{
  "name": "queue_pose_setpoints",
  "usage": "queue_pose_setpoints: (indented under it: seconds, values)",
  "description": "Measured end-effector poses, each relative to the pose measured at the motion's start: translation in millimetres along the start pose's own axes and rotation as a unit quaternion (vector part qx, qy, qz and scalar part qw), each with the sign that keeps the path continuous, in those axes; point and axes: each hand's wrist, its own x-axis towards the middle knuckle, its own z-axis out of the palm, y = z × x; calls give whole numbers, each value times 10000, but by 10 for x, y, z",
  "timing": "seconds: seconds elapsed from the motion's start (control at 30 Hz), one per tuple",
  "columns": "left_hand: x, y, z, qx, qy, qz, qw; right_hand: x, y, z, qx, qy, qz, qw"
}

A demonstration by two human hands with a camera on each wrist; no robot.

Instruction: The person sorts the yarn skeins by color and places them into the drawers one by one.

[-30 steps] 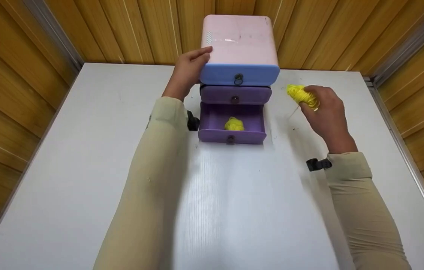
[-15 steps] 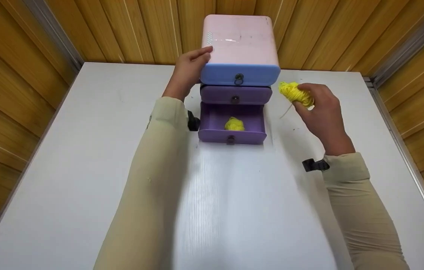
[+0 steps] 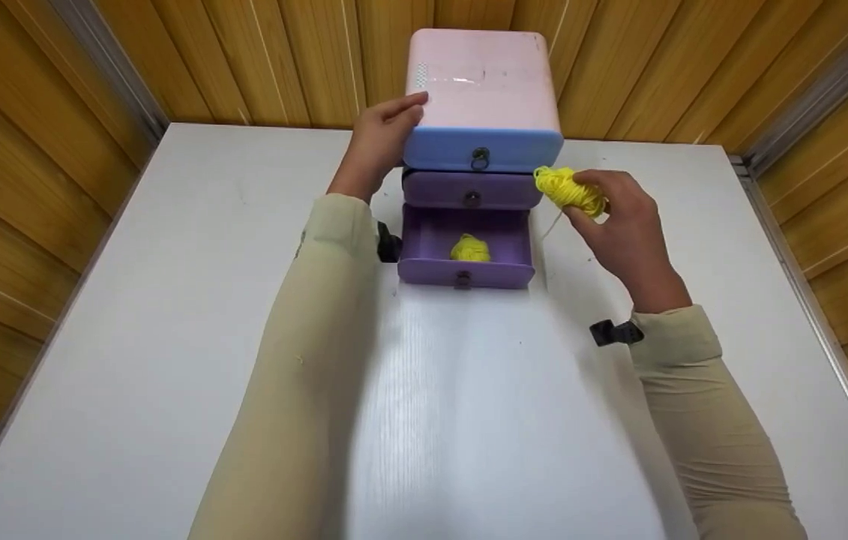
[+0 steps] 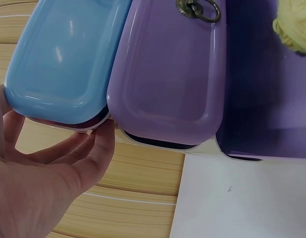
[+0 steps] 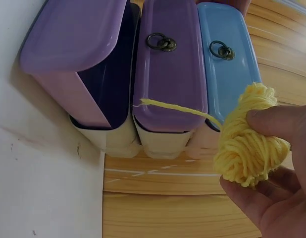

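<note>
A small chest of drawers (image 3: 487,82) stands at the back of the table, with a pink top, a blue top drawer and two purple drawers. Its bottom drawer (image 3: 466,274) is pulled out, and a yellow yarn ball (image 3: 470,248) lies inside. My left hand (image 3: 379,142) holds the upper left edge of the chest, its bent fingers against the side in the left wrist view. Between thumb and fingers, my right hand (image 3: 630,232) pinches a second yellow yarn bundle (image 5: 249,139) in the air, just right of the middle drawer. A loose yarn end (image 5: 175,106) hangs from it.
The white table (image 3: 461,405) stretches in front of the chest. Wood-patterned panels (image 3: 304,60) stand behind the table and along both sides. Ring pulls (image 5: 222,50) hang on the drawer fronts.
My right hand has moved left with the yarn bundle, from beside the chest to the right edge of its drawers. My left hand stays on the chest.
</note>
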Motion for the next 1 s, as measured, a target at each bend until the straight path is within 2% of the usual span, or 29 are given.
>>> queue_pose_setpoints:
  seconds: [0.27,0.57,1.0]
  values:
    - [-14,-19,-3,-87,-35,163,9998,-1,-48,131,92,-13,-436,9990]
    - [-31,-6,-5,-128,-50,116,9998,-8,-65,281,100,-211,-759,9968]
    - [-27,-5,-2,-157,-4,114,9998,11,-113,458,-44,-719,-555,9959]
